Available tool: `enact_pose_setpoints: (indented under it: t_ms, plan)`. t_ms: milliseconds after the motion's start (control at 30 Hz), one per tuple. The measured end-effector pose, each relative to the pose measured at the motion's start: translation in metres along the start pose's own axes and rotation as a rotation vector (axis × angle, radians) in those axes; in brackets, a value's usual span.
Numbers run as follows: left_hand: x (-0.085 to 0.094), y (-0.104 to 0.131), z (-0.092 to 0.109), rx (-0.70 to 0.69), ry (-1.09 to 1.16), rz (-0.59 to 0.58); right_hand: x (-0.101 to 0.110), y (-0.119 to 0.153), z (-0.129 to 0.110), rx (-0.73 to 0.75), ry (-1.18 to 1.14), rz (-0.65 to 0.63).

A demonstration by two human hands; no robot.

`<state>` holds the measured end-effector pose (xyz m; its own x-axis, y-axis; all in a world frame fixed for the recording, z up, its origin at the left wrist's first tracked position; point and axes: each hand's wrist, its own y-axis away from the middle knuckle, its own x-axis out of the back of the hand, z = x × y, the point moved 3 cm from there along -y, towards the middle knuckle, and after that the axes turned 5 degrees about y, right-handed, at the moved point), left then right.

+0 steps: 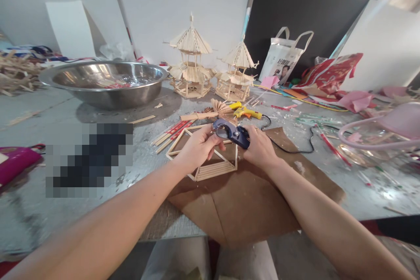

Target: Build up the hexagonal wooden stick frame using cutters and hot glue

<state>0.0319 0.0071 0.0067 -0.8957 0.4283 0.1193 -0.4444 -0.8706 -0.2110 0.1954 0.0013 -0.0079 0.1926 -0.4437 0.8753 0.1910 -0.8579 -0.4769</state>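
Observation:
My right hand is wrapped around the handle of a dark blue hand cutter with a curved front end. At that curved end, my left hand is closed, thumb against fingers; what they pinch is hidden. Below both hands lies a frame of light wooden sticks, with a filled strip of sticks along its near side. The frame rests on a brown paper sheet and is partly covered by my left hand.
Two stick pagodas stand at the back. A steel basin is on the left near a blurred dark block. Beyond my hands lie a yellow glue gun with a black cord, loose sticks and a paper fan.

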Motion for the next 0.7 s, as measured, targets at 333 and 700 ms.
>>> enact_pose_setpoints:
  t_ms: [333, 700]
  plan:
    - [-0.0002, 0.0008, 0.0025, 0.034, -0.068, 0.002, 0.0033, -0.0005, -0.0022, -0.013, 0.012, -0.042]
    - [0.0044, -0.0020, -0.0035, -0.073, -0.223, 0.007, 0.0028, -0.0007, -0.0027, 0.012, -0.003, -0.040]
